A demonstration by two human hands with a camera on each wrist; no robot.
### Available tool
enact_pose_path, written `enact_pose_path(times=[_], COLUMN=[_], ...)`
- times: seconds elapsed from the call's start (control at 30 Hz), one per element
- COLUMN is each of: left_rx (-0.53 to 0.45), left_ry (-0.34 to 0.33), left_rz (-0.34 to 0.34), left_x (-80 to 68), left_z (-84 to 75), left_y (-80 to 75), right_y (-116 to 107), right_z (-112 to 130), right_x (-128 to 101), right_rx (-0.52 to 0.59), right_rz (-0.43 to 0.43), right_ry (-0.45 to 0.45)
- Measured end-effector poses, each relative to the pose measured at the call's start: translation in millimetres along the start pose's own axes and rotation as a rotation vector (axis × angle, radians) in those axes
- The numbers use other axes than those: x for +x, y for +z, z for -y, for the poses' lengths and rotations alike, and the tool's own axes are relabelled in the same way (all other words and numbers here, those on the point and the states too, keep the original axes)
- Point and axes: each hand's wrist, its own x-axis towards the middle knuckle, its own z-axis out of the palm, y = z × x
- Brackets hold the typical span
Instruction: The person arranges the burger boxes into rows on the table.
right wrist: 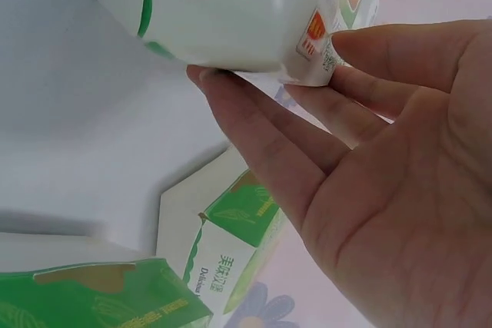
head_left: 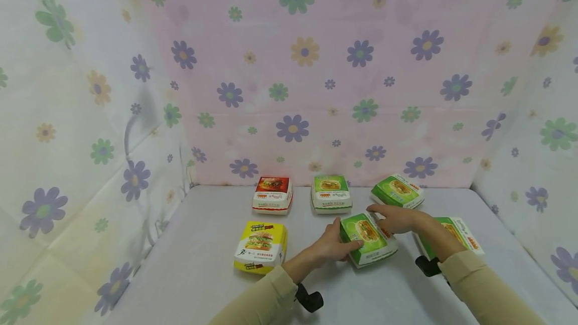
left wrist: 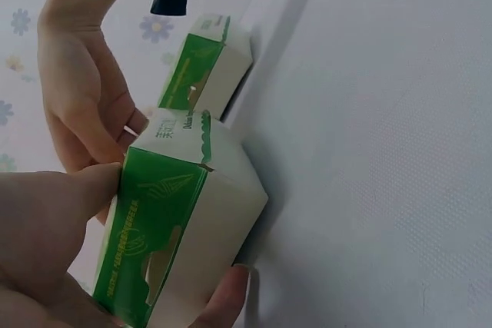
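A green-topped burger box (head_left: 368, 238) lies on the grey table (head_left: 207, 260), right of centre. My left hand (head_left: 346, 246) grips its near left corner. In the left wrist view the thumb presses on the green lid (left wrist: 165, 220) and a fingertip (left wrist: 224, 297) sits against the white side. My right hand (head_left: 389, 218) lies against the box's far right side. In the right wrist view its fingers (right wrist: 307, 151) are straight, their tips touching the box's white wall (right wrist: 231, 13).
Other burger boxes stand around: red (head_left: 272, 194), green and white (head_left: 331, 193), green (head_left: 397, 190) at the back, another green one (head_left: 467, 237) under my right forearm, yellow (head_left: 261, 246) at front left. Flowered cloth walls (head_left: 293, 64) enclose the table on three sides.
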Motion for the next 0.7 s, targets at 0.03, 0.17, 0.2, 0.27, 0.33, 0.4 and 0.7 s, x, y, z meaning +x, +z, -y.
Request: enact_pose_path(times=[0.03, 0.17, 0.2, 0.27, 0.33, 0.4, 0.7], left_rx=[-0.013, -0.023, -0.011, 0.042, 0.093, 0.122, 0.118], left_ry=[0.001, 0.002, 0.009, 0.028, 0.061, 0.093, 0.085], left_rz=[0.008, 0.026, 0.023, -0.001, -0.026, -0.04, -0.021], left_x=[-0.4, 0.6, 1.1, 3.4, 6.2, 8.1, 7.5], left_z=[0.0, 3.2, 4.2, 6.7, 8.6, 9.0, 7.1], left_y=[-1.1, -7.0, -8.9, -12.3, -15.9, -19.6, -26.8], right_y=[0.0, -0.3, -0.4, -0.3, 0.3, 1.3, 0.4], right_z=[-0.4, -3.0, -3.5, -4.1, -4.5, -4.8, 2.6], right_x=[-0.3, -3.9, -5.3, -9.0, -12.4, -15.1, -24.8], right_rx=[0.002, 0.068, 0.086, 0.129, 0.148, 0.143, 0.08], right_rz=[0.002, 0.002, 0.003, -0.007, -0.016, -0.026, -0.018], right_ry=[0.001, 0.007, 0.007, 0.023, 0.042, 0.058, 0.067])
